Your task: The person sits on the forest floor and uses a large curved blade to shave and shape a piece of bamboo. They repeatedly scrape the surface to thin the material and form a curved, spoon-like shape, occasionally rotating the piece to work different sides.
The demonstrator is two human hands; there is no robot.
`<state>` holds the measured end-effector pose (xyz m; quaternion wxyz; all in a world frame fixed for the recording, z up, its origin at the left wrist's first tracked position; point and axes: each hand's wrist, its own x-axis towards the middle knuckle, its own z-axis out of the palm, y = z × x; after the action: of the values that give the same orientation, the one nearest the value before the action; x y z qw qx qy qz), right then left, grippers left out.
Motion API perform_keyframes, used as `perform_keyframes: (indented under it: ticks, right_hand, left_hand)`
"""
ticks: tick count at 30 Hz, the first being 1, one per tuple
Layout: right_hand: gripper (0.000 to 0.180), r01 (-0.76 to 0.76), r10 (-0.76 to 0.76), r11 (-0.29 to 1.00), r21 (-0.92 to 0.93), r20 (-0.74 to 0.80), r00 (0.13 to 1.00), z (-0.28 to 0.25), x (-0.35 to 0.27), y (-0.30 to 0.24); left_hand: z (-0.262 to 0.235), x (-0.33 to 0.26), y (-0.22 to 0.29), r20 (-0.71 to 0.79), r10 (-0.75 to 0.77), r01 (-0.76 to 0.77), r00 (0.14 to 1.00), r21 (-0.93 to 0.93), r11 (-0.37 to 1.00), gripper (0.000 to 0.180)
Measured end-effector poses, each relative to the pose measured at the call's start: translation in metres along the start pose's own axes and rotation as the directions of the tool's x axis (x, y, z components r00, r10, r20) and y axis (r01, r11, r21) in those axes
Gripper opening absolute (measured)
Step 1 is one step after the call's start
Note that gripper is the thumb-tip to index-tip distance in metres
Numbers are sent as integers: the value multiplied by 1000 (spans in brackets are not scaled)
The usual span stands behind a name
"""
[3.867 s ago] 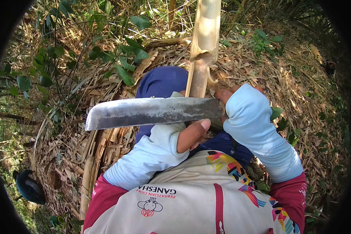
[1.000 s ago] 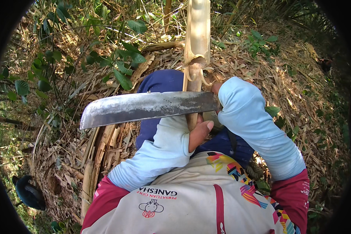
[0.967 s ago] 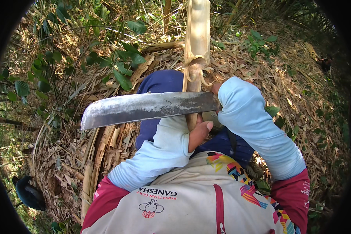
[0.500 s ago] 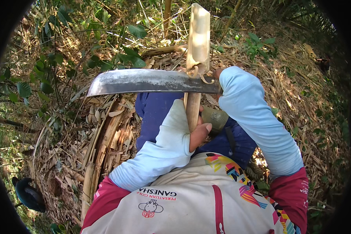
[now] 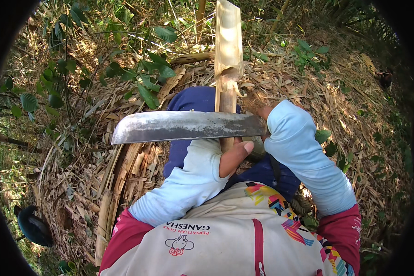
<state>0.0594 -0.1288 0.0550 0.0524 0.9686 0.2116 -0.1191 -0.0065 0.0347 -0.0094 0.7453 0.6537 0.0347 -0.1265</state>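
A split length of pale bamboo (image 5: 228, 41) points away from me, its hollow face up and its far part wider. Around its narrower near end is my left hand (image 5: 233, 158), thumb showing, closed on it, with the other fingers mostly hidden. My right hand (image 5: 264, 113) is closed at the handle end of a machete (image 5: 184, 126); sleeve and fingers hide the handle. The broad grey blade lies crosswise over the bamboo just beyond my left thumb, pointing left. Thin curled shavings (image 5: 237, 90) cling to the bamboo beyond the blade, below a notched step.
Dry leaves and bamboo litter (image 5: 354, 152) cover the ground. Long split bamboo pieces (image 5: 110, 207) lie at my left. Green leafy plants (image 5: 147, 73) grow ahead left. A dark rounded object (image 5: 33, 226) is at the far left. My blue-trousered knee (image 5: 193, 97) is beneath the blade.
The machete has come toward me along the bamboo, from beside the shavings to near my left thumb. The bamboo has shifted slightly away and left.
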Motion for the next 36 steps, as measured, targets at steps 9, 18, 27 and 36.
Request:
perform_keyframes:
  ticks: [9, 18, 27, 36]
  right_hand:
    - [31, 11, -8, 993, 114, -24, 1000, 11, -6, 21]
    - [37, -78, 76, 996, 33, 57, 995, 13, -2, 22]
    - [41, 37, -18, 993, 112, -168, 986, 21, -18, 40]
    - [39, -66, 64, 998, 17, 91, 994, 0, -15, 30]
  left_hand:
    - [1, -2, 5, 29, -11, 11, 1000, 5, 1000, 35]
    - [2, -3, 5, 10, 10, -11, 1000, 49, 999, 34]
    - [1, -3, 1, -18, 47, -48, 999, -80, 996, 30]
    - [0, -7, 16, 63, -87, 92, 994, -77, 993, 23]
